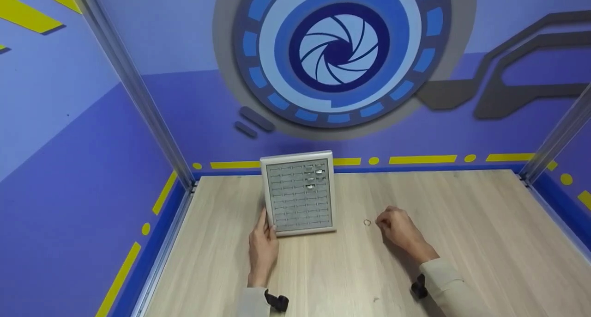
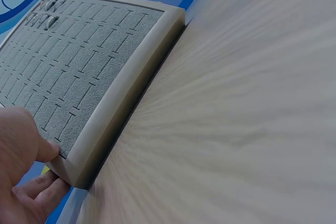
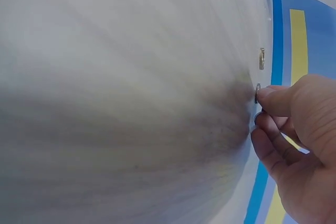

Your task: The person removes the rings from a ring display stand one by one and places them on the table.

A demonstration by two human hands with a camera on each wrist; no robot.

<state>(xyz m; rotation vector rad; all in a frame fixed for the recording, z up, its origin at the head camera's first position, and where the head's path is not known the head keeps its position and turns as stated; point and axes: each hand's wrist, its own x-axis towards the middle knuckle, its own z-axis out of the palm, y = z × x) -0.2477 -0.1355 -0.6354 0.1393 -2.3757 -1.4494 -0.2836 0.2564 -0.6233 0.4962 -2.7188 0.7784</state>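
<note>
A ring display tray (image 1: 302,206) with a pale frame and grey slotted padding stands tilted up on the table. Several silvery rings (image 1: 310,186) sit in slots near its upper right. My left hand (image 1: 264,248) grips the tray's lower left corner, thumb (image 2: 48,150) on the front and fingers behind the frame. To the right of the tray, a small ring (image 1: 367,222) lies on the wood. Just beyond it my right hand (image 1: 401,230) pinches another ring (image 3: 257,94) between thumb and fingers, low over the tabletop; the fingers partly cover that ring.
The light wood table (image 1: 461,224) runs back to a blue-purple printed wall (image 1: 184,118). Metal posts (image 1: 138,95) rise at its back corners. Black straps (image 1: 277,302) sit at both wrists.
</note>
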